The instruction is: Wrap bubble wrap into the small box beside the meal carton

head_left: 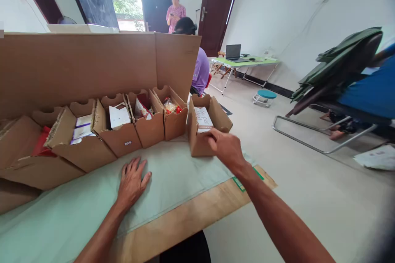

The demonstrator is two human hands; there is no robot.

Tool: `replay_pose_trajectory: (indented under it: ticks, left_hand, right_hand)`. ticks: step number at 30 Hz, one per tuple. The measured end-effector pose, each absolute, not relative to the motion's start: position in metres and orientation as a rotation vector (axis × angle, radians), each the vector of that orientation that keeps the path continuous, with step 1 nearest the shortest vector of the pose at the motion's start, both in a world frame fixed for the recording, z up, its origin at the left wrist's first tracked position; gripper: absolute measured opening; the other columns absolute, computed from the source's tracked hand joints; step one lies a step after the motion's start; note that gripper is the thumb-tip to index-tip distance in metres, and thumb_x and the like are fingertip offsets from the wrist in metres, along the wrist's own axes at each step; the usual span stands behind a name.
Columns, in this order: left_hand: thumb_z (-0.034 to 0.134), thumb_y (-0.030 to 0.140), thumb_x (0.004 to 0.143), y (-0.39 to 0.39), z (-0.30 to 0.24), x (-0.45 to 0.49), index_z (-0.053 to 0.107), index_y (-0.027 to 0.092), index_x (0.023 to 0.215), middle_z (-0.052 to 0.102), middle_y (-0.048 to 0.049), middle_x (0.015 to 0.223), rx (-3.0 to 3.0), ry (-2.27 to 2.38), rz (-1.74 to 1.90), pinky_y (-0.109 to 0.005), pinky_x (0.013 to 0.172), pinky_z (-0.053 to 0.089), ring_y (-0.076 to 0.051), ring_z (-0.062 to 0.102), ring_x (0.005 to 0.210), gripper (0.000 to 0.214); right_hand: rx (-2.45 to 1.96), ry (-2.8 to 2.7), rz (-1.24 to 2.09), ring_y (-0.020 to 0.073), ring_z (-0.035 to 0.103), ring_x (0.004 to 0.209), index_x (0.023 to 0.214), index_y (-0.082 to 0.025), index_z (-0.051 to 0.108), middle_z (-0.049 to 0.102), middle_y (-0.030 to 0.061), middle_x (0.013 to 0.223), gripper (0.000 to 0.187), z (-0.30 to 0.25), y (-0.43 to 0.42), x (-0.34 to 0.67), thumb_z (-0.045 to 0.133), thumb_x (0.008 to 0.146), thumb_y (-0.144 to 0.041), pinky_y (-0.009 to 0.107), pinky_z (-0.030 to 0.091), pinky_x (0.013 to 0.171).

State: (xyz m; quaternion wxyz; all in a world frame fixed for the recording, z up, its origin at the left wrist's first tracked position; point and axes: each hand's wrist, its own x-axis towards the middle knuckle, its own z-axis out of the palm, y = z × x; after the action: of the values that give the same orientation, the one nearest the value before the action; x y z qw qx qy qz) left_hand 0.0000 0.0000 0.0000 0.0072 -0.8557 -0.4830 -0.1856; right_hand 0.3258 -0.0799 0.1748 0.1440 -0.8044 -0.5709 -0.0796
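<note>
My left hand point(132, 183) lies flat on the pale green cloth point(173, 172), its fingers spread and nothing in it. At the right end of the table my right hand point(226, 148) has its fingers curled over the front rim of an open cardboard box point(200, 146). Inside that box stands a white carton point(203, 119) with handwriting on it, close behind my fingers. My right fingertips are partly hidden. To the left, a box with small food packets point(170, 107) stands a little apart from the one I grip.
More open cardboard boxes point(123, 141) stand in a row, holding white cartons, papers and packets. A tall cardboard panel point(92, 65) rises behind them. Beyond it sits a person in purple point(201, 70); another person point(175, 12) stands near the door. At right is a chair point(308, 139).
</note>
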Motion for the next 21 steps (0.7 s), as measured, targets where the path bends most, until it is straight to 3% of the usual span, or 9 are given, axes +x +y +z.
replay_pose_trajectory:
  ticks: [3,5,9,13,18,21]
  left_hand:
    - [0.045,0.04,0.098,-0.001,0.001,-0.001,0.065,0.017,0.134,0.061,-0.02,0.146,-2.698,-1.521,-0.587,-0.058,0.116,0.037,-0.036,0.052,0.138,0.047]
    - [0.044,0.04,0.098,-0.001,0.002,-0.001,0.065,0.017,0.134,0.06,-0.0208,0.147,-2.71,-1.525,-0.589,-0.06,0.116,0.037,-0.037,0.052,0.139,0.048]
    - [0.042,0.042,0.098,0.0,0.004,-0.003,0.065,0.016,0.133,0.06,-0.0223,0.146,-2.727,-1.52,-0.595,-0.061,0.116,0.037,-0.039,0.052,0.138,0.049]
    - [0.042,0.046,0.098,-0.001,0.005,-0.007,0.066,0.013,0.13,0.06,-0.0231,0.144,-2.708,-1.558,-0.666,-0.059,0.116,0.039,-0.04,0.048,0.141,0.052]
    - [0.047,0.049,0.097,-0.043,0.012,0.009,0.054,0.021,0.141,0.056,-0.0176,0.149,-2.746,-1.587,-0.909,-0.059,0.12,0.038,-0.037,0.042,0.148,0.053]
    - [0.054,0.047,0.097,-0.09,0.026,0.035,0.039,0.028,0.154,0.046,-0.0141,0.159,-2.926,-1.519,-1.162,-0.055,0.122,0.038,-0.032,0.04,0.15,0.062]
  right_hand:
    - [-2.034,-1.694,-0.339,0.0213,0.069,0.06,0.094,-0.024,0.076,0.075,0.0044,0.069,0.021,0.158,-0.131,0.286,0.057,0.099,-0.031,0.029,0.039,0.054]
    - [-1.745,-1.687,-0.306,0.0173,0.068,0.055,0.099,-0.022,0.074,0.075,0.0028,0.07,0.022,0.152,-0.159,0.255,0.053,0.103,-0.027,0.028,0.042,0.052]
    - [-1.233,-1.682,-0.075,0.0154,0.072,0.066,0.128,-0.022,0.063,0.079,0.0025,0.087,0.03,0.158,-0.202,0.215,0.055,0.101,-0.013,0.027,0.054,0.061]
    - [-1.124,-1.524,-0.111,0.0176,0.074,0.073,0.117,-0.025,0.07,0.079,0.0018,0.091,0.032,0.167,-0.23,0.237,0.059,0.094,-0.007,0.032,0.058,0.067]
    - [-1.329,-0.87,-0.11,0.0199,0.075,0.082,0.101,-0.021,0.074,0.079,0.004,0.093,0.012,0.144,-0.21,0.315,0.064,0.095,-0.027,0.034,0.06,0.077]
    - [-1.394,-0.764,0.132,0.0247,0.071,0.106,0.109,-0.02,0.069,0.076,0.0103,0.115,0.033,0.119,-0.168,0.356,0.069,0.087,-0.043,0.04,0.057,0.09]
